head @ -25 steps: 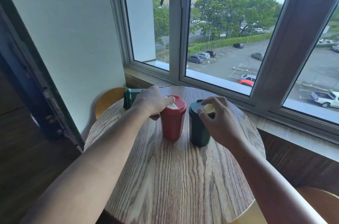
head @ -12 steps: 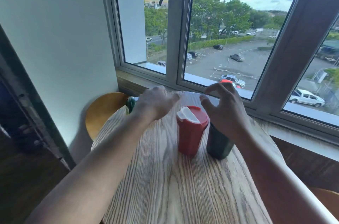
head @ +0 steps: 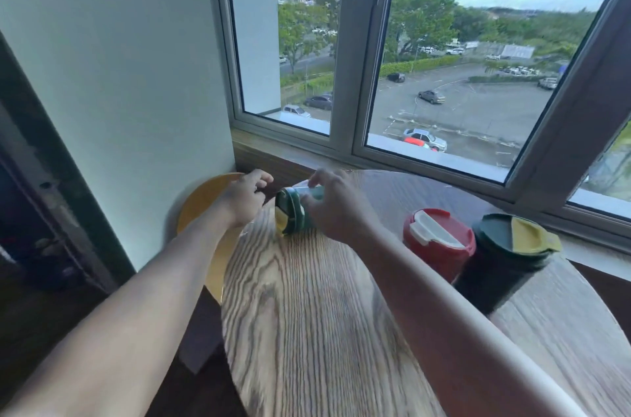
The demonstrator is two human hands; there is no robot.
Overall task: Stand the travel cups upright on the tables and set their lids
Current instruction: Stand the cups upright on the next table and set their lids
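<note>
We are on the last tipped green cup (head: 293,211), lying beside the red cup (head: 438,245) on the table (head: 324,314). Right hand (head: 336,208) grips it; left hand (head: 244,198) hovers open. Next: tilt upright.

Round wooden table (head: 307,331): red cup (head: 437,245), dark green cup (head: 502,266), toppled green cup (head: 290,215).

Bare table (head: 307,314) in front; red cup (head: 438,245) and dark cup (head: 505,259) block the right.
</note>
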